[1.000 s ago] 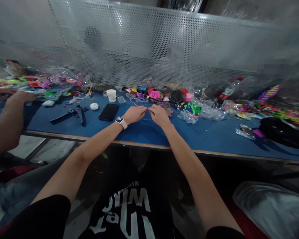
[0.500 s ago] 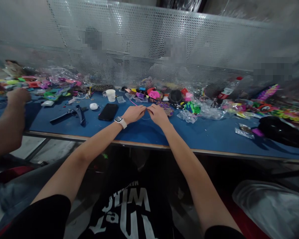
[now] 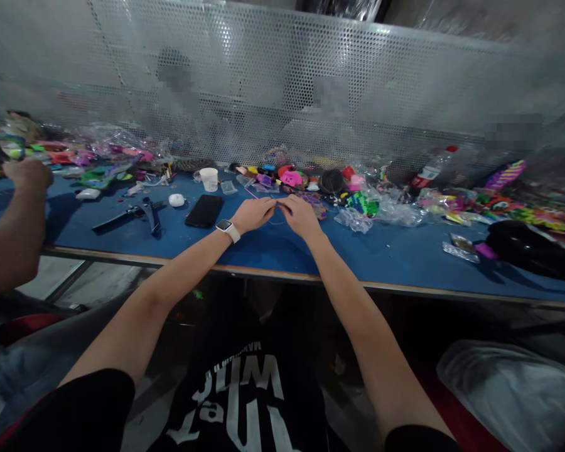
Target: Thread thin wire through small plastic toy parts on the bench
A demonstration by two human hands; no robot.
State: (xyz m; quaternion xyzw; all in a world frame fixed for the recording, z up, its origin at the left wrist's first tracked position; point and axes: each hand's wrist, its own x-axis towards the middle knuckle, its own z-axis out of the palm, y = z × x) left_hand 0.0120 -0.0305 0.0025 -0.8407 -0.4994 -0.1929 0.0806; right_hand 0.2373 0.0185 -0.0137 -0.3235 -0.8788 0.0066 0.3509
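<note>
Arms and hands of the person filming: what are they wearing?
Both forearms are bare. The left hand has a watch with a white strap and dark square face at its wrist. The right hand wears nothing. Short black sleeves cover the upper arms.

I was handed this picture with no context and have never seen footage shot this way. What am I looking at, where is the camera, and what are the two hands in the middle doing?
The camera sits on a person's head, looking forward and down, so the two bare arms are that person's own. The left hand, with a white watch on its wrist, and the right hand meet over a blue table, pinching a thin loop of thread or wire between them; it is too fine to tell which. Nearby lie a black phone, a white cup, scissors and colourful small parts. The arm at far left is another person's.
</note>
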